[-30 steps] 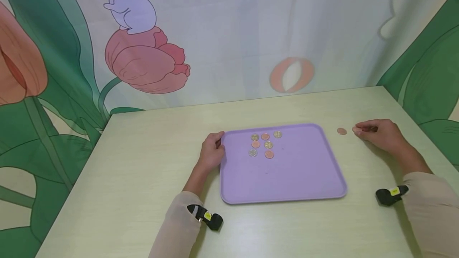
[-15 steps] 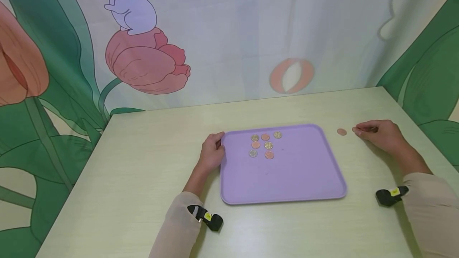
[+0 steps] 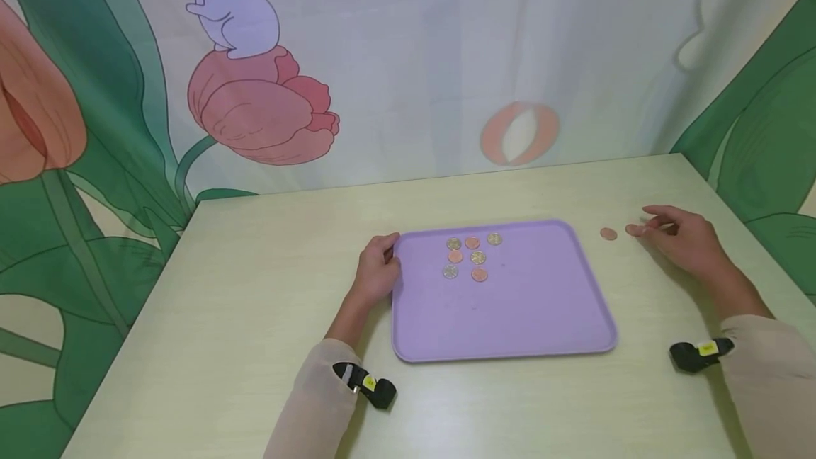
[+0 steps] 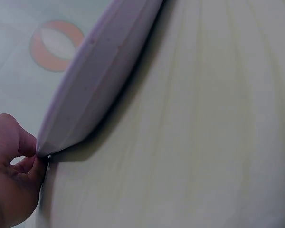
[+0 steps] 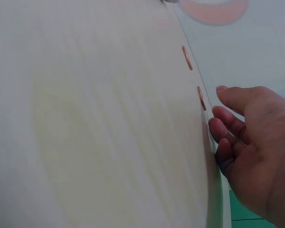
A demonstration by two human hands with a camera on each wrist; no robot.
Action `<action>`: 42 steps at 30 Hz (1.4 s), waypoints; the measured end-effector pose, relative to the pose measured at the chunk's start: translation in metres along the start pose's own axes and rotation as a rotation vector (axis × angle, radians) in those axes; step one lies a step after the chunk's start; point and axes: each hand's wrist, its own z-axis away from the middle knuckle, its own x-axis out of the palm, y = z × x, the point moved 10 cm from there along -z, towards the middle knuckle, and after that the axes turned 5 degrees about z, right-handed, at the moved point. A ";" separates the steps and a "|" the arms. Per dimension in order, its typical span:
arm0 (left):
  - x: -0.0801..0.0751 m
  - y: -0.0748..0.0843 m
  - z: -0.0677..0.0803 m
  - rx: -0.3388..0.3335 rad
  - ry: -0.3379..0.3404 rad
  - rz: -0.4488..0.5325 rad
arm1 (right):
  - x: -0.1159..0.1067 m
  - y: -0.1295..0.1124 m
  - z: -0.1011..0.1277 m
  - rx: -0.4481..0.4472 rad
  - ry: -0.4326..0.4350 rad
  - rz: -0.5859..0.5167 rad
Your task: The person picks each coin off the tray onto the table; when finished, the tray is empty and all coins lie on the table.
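Note:
A purple tray [image 3: 542,310] lies on the table, with several copper, gold and silver-coloured coins [image 3: 479,275] at its far left part. My left hand [image 3: 376,271] grips the tray's left edge; the left wrist view shows thumb and fingers pinching the rim [image 4: 61,118]. To the tray's right, two copper coins lie on the table, a left one [image 3: 608,234] and a right one [image 3: 633,230]. My right hand [image 3: 685,243] is just beside the right coin, thumb and forefinger spread. In the right wrist view that coin [image 5: 201,98] stands clear of the loosely bent fingers.
A pale wood-grain table [image 3: 242,317] carries everything. Behind it hangs a curtain [image 3: 395,76] printed with flowers and a white animal. Each sleeve bears a black wrist camera, the left one [image 3: 376,389] close to the tray's front left corner.
My right thumb and forefinger have parted and let go of the right copper coin, which stays on the table. The hand has drawn slightly right. My left hand and the tray keep their places.

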 end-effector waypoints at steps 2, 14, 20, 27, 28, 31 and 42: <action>0.000 0.001 0.000 0.000 0.002 0.004 | -0.002 -0.001 0.001 -0.011 0.023 -0.014; -0.001 0.000 -0.001 -0.011 0.004 0.008 | -0.014 -0.018 0.010 -0.087 0.155 -0.082; -0.001 0.000 0.002 -0.023 -0.001 0.016 | -0.020 -0.040 0.014 -0.149 0.187 -0.108; 0.000 0.001 0.002 -0.014 -0.001 0.013 | -0.016 -0.077 0.018 -0.241 0.144 -0.155; -0.001 0.002 0.002 -0.012 0.001 0.013 | -0.015 -0.082 0.019 -0.243 0.127 -0.162; -0.001 0.005 0.003 -0.007 0.006 0.013 | -0.010 -0.097 0.021 -0.251 0.090 -0.177; -0.001 0.003 0.002 -0.011 0.002 0.010 | 0.006 -0.153 0.029 -0.344 0.060 -0.144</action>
